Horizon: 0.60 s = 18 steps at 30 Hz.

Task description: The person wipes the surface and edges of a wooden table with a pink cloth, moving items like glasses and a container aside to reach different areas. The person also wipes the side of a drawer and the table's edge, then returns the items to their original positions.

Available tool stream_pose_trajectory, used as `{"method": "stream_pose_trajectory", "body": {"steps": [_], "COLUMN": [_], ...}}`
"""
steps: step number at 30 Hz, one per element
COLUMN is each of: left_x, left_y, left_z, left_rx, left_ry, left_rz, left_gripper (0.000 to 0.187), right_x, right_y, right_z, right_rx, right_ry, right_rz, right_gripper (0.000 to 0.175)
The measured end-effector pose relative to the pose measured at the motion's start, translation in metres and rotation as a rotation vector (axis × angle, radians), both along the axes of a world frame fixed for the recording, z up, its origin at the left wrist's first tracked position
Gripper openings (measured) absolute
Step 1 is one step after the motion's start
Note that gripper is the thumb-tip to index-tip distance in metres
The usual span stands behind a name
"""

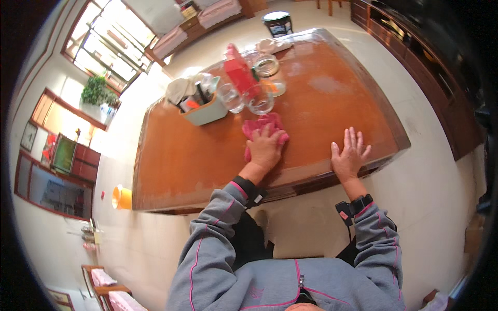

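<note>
My left hand [265, 149] presses a crumpled pink cloth [268, 122] onto the wooden table [186, 155], with its fingers spread over the cloth. To the right, near the table's front edge, my right hand [349, 155] rests with fingers apart and holds nothing. Just beyond the cloth stand two clear drinking glasses [260, 103]. Behind them are a red box [238, 72] and a clear glass jar [272, 77] with something orange in or behind it. The underside of the cloth is hidden.
A pale green bin [206, 113] full of small items stands left of the glasses. A light cloth bundle [272, 46] lies at the table's far edge. On the floor are a yellow bin [122, 197] at the left and a dark round stool [277, 24] beyond the table.
</note>
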State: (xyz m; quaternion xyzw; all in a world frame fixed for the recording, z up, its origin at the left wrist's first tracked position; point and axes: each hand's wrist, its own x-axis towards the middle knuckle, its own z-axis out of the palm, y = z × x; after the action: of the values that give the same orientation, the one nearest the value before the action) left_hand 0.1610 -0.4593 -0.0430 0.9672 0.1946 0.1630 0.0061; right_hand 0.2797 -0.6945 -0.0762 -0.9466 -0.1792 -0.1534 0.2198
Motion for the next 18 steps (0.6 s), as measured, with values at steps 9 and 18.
{"method": "stream_pose_trajectory", "body": {"steps": [9, 18], "left_x": [0.160, 0.292], "left_y": [-0.122, 0.051], "left_z": [0.001, -0.001], "left_rx": [-0.144, 0.001], "left_ry": [-0.188, -0.136], "left_rz": [-0.962, -0.129], "left_gripper": [0.030, 0.031], "right_x": [0.035, 0.053], "right_y": [-0.035, -0.061], "right_z": [0.012, 0.014], "right_rx": [0.699, 0.023], "right_ry": [-0.147, 0.113], "right_rz": [0.060, -0.082], "right_gripper": [0.050, 0.062]}}
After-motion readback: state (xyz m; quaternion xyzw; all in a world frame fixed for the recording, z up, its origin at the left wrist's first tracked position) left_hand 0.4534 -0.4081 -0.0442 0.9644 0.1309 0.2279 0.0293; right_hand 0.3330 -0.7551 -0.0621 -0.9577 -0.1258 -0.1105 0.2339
